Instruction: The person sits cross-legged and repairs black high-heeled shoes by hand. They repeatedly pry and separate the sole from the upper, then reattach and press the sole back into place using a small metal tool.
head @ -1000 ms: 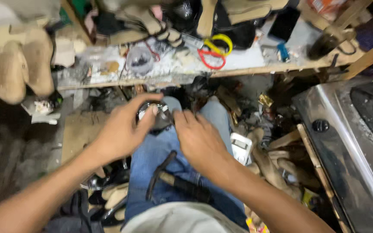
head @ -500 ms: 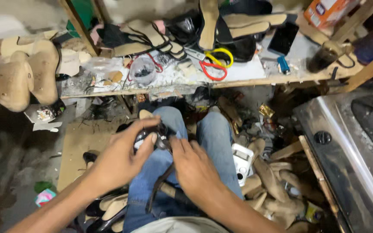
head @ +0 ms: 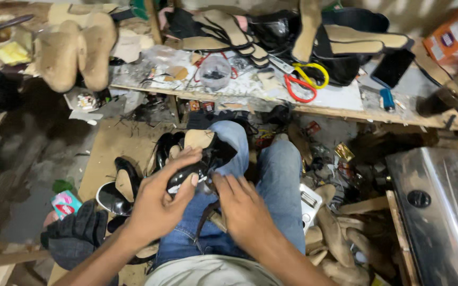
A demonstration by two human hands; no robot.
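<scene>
Both hands work a glossy black shoe over the person's lap.

The left hand (head: 157, 204) grips the black shoe (head: 200, 164) above the denim knees; the right hand (head: 245, 209) touches its heel end, its fingers curled, though whether they clasp anything is hidden. An orange carton (head: 454, 34) sits cut off at the top right corner, and a small pink-and-teal packet (head: 64, 204) lies on the floor at left, its print too small to make out.

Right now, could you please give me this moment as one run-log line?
left hand: grips black shoe on lap | right hand: fingers at shoe | bench: scissors
</scene>
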